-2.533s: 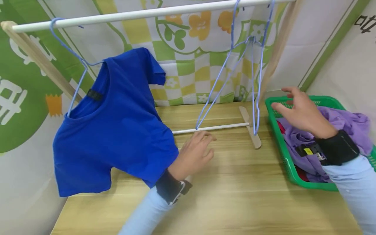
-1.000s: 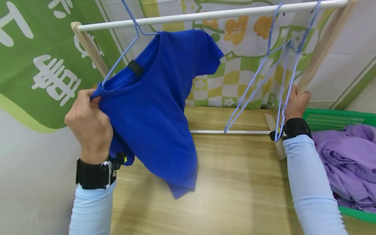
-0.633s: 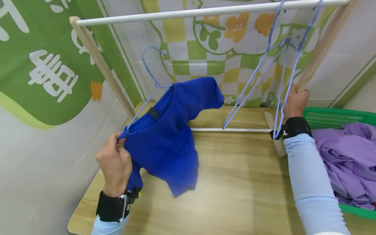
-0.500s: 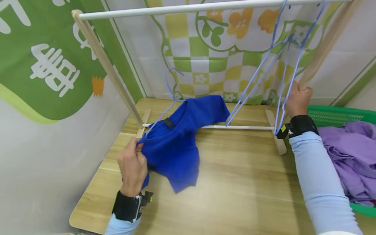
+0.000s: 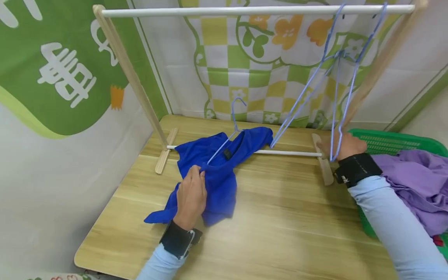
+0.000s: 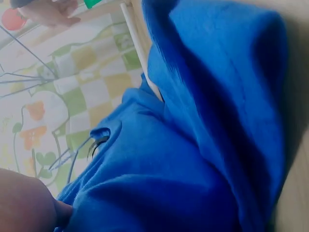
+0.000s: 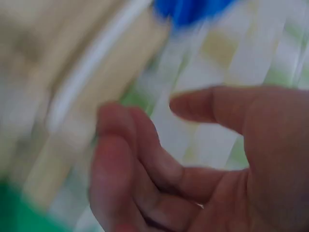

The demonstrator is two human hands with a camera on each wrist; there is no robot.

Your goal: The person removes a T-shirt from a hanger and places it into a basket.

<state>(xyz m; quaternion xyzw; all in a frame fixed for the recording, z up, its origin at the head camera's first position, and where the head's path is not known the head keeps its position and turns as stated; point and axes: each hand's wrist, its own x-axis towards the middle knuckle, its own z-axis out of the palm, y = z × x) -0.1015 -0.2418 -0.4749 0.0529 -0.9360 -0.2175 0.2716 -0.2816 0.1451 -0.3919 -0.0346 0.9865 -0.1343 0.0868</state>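
Observation:
A blue T-shirt [image 5: 220, 182] sags onto the table, its neck opening towards the rack, with a light-blue wire hanger [image 5: 233, 112] inside it. The hanger's hook stands up free, off the rack's top bar. My left hand [image 5: 191, 192] pinches the shirt at its collar and shoulder, by the hanger's near end; in the left wrist view the thumb presses on the blue cloth [image 6: 145, 164]. Beside the rack's right post and the basket is my right hand [image 5: 346, 146], partly behind a hanging hanger. In the right wrist view its fingers [image 7: 113, 164] bend loosely around nothing, thumb apart.
Blue hangers [image 5: 336, 105] hang from the right end of the white top bar [image 5: 245, 11]. A green basket [image 5: 402, 142] with purple clothing [image 5: 416, 182] stands at the right. The rack's low white bar [image 5: 287, 153] runs behind the shirt, above the wooden table [image 5: 280, 217].
The hanger with the blue T-shirt has come off the top bar and down to the table, moving right with my left hand. My right hand has let go of the rack's right post.

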